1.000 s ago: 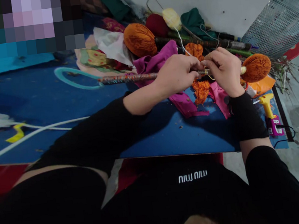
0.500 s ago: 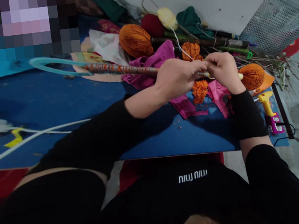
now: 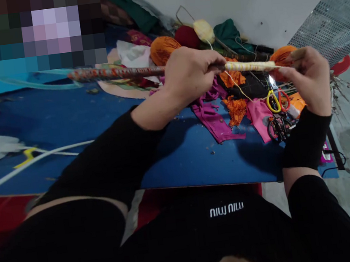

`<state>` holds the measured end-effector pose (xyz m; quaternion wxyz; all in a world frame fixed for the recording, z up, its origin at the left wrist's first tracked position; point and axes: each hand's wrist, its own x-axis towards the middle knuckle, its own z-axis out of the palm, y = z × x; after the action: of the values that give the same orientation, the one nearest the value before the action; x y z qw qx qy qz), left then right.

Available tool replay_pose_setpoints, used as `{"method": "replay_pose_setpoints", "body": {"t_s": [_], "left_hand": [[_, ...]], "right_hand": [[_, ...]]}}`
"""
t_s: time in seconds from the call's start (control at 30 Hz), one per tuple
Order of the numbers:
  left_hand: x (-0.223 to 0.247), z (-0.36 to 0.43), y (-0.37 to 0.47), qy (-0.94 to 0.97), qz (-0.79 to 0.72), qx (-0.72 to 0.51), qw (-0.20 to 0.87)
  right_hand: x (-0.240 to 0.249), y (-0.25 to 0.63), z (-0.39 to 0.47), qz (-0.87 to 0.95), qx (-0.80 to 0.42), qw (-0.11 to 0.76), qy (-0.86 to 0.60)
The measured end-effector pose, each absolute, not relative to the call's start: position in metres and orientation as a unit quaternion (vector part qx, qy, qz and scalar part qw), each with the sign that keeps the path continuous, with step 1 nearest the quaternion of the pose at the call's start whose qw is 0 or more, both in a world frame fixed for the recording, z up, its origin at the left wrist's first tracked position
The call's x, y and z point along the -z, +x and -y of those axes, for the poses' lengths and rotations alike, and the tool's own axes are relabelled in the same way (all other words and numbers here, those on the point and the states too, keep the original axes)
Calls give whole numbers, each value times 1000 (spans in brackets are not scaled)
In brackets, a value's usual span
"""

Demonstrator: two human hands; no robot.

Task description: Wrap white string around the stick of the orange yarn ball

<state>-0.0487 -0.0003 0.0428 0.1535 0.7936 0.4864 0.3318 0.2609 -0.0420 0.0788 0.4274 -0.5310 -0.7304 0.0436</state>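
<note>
- Head view: left hand [image 3: 188,70] fingers pinch one stick [image 3: 117,73] above the table [image 3: 198,166].
- Right hand [image 3: 311,80] fingers bend at its pale tip; what they pinch, I cannot tell.
- Wrapping seems mostly done; one loose thread [image 3: 241,87] below looks left to fasten.
- Nearer than the stick: two scissors [image 3: 274,92].
- Beyond it: one yarn ball [image 3: 203,32].

The person wears a plain black fabric top [image 3: 188,240] with small white block lettering [image 3: 227,209] across the chest, reading MIU MIU, upside down in this view. Beyond its black left sleeve [image 3: 78,228] and black right sleeve [image 3: 317,198], a narrow band of each arm shows, then a black cloth left forearm cover [image 3: 101,157] and black cloth right forearm cover [image 3: 306,144], both straight-edged. The left grip [image 3: 187,74] and right grip [image 3: 311,76] are bare.
</note>
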Motion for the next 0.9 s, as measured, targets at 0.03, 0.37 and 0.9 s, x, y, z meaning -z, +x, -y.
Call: {"method": "replay_pose_setpoints", "body": {"t_s": [0.03, 0.37, 0.9], "left_hand": [[-44, -2, -52, 789, -480, -346, 164], [-45, -11, -64, 757, -398, -371, 362], [-85, 9, -87, 672, -432, -447, 404]], "right_hand": [[-81, 274, 40, 710, -51, 457, -534], [-56, 325, -6, 603, -108, 552, -566], [-43, 331, -4, 571, -206, 526, -596]]}}
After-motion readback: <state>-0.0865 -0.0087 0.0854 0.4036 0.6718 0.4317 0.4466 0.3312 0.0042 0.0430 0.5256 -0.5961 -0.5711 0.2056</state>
